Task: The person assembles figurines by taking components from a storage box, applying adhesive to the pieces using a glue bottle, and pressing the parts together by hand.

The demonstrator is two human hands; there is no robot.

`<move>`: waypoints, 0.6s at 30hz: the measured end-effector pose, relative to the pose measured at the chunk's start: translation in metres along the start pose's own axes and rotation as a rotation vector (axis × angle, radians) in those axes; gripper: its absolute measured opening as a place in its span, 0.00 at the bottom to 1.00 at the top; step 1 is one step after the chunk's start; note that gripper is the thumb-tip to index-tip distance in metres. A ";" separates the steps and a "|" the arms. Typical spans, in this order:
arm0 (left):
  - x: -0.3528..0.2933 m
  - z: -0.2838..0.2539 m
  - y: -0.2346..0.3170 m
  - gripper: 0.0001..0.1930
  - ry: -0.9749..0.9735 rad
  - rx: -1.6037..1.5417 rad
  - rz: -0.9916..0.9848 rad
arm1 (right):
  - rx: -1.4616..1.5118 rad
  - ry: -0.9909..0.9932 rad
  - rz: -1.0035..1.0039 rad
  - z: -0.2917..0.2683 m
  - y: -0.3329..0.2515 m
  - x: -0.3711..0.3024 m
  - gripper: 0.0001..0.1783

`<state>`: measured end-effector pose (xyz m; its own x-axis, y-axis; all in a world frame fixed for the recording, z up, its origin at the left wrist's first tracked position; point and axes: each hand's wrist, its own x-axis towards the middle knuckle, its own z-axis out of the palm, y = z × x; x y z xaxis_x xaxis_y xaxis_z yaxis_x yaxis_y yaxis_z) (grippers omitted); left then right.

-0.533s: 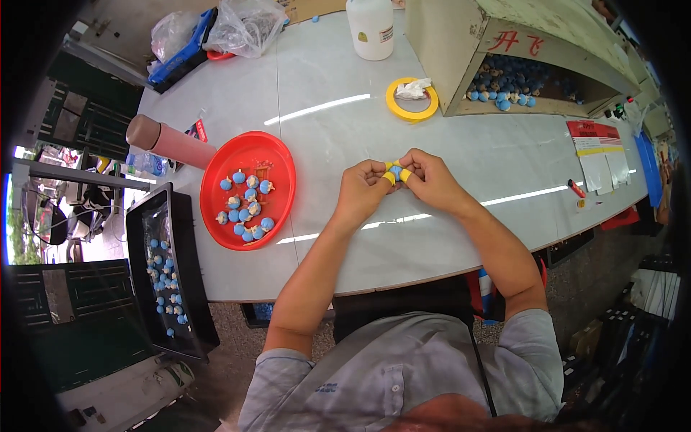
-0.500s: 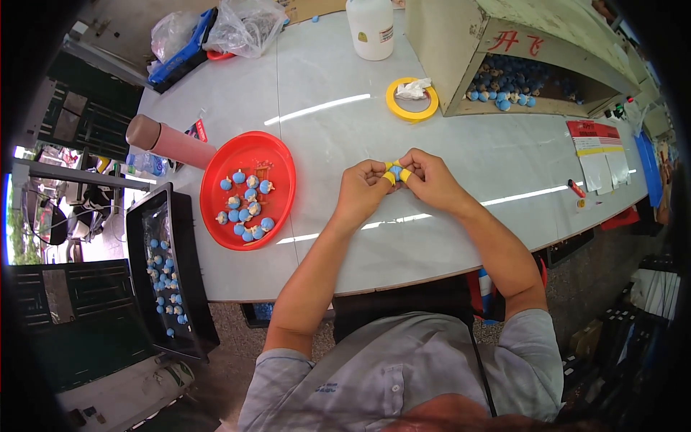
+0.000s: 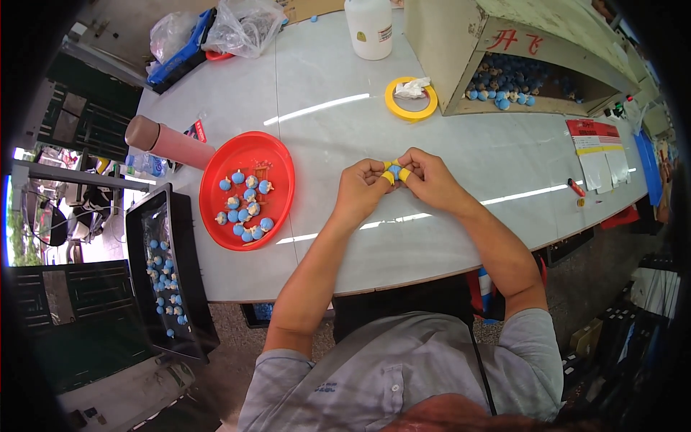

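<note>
A small round blue piece [image 3: 395,171] is held between the fingertips of both hands, above the grey tabletop. My left hand [image 3: 362,189] pinches it from the left, and my right hand [image 3: 430,178] pinches it from the right. Yellow coverings wrap the thumb and finger tips of both hands. The fingers hide most of the piece, so its details cannot be made out. To the left of my hands, a red round tray [image 3: 283,209] carries several small blue and cream ball-shaped figures [image 3: 253,208].
A black bin [image 3: 188,273] with similar figures stands at the table's left edge, near a pink flask [image 3: 176,146]. At the back are a yellow tape roll [image 3: 401,109], a white bottle [image 3: 370,32] and a beige cabinet [image 3: 443,54] full of blue pieces. Papers [image 3: 599,158] lie right.
Both hands stay in the same place with the blue piece between them. Only a very slight shift of the whole view shows.
</note>
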<state>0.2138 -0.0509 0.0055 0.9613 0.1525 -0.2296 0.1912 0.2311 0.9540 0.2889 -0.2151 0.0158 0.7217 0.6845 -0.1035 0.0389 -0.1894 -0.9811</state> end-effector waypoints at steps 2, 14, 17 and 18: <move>0.000 0.001 0.003 0.07 -0.012 -0.006 -0.004 | -0.004 -0.007 0.010 -0.001 -0.002 0.000 0.10; 0.002 -0.005 0.004 0.08 -0.053 -0.032 -0.008 | 0.168 -0.068 0.054 -0.005 0.001 0.002 0.09; 0.000 -0.004 0.007 0.08 -0.047 -0.035 -0.018 | 0.157 -0.070 0.061 -0.005 -0.002 0.001 0.09; 0.000 -0.004 0.006 0.08 -0.047 -0.035 -0.018 | 0.156 -0.070 0.061 -0.005 -0.003 0.001 0.09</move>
<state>0.2145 -0.0457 0.0103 0.9662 0.1032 -0.2363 0.2020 0.2670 0.9423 0.2927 -0.2170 0.0190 0.6693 0.7235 -0.1692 -0.1150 -0.1241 -0.9856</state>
